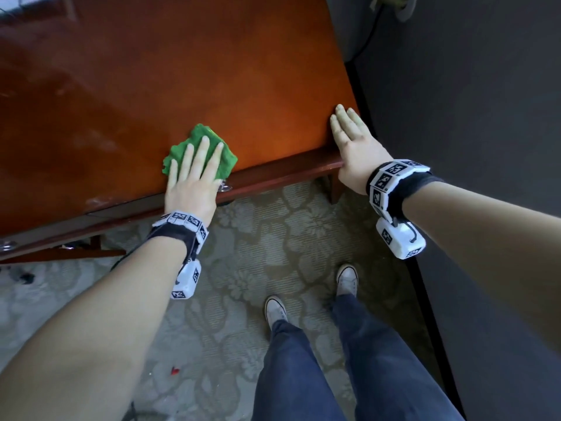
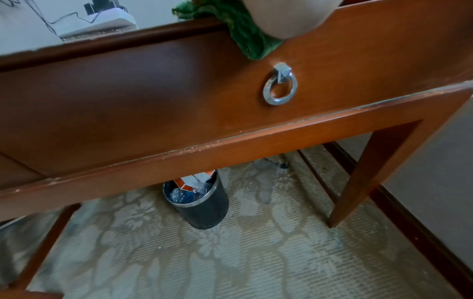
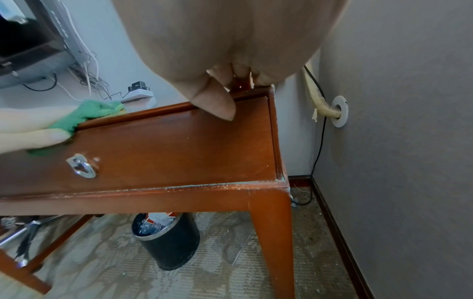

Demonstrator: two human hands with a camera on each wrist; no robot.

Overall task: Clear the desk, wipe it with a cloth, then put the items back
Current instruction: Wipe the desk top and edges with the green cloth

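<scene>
A crumpled green cloth (image 1: 185, 148) lies on the glossy brown desk (image 1: 182, 71) near its front edge. My left hand (image 1: 194, 174) presses flat on the cloth with straight, spread fingers. Part of the cloth (image 2: 245, 38) hangs over the front edge above the drawer, and it shows again in the right wrist view (image 3: 89, 113). My right hand (image 1: 352, 141) rests flat on the desk's front right corner, fingers straight, thumb (image 3: 217, 105) down over the front edge. It holds nothing.
A drawer front with a metal ring handle (image 2: 280, 85) sits below the cloth. A black waste bin (image 2: 202, 202) full of rubbish stands under the desk. A grey wall (image 1: 470, 117) runs close along the right. Cables and a power strip (image 3: 138, 94) lie behind the desk.
</scene>
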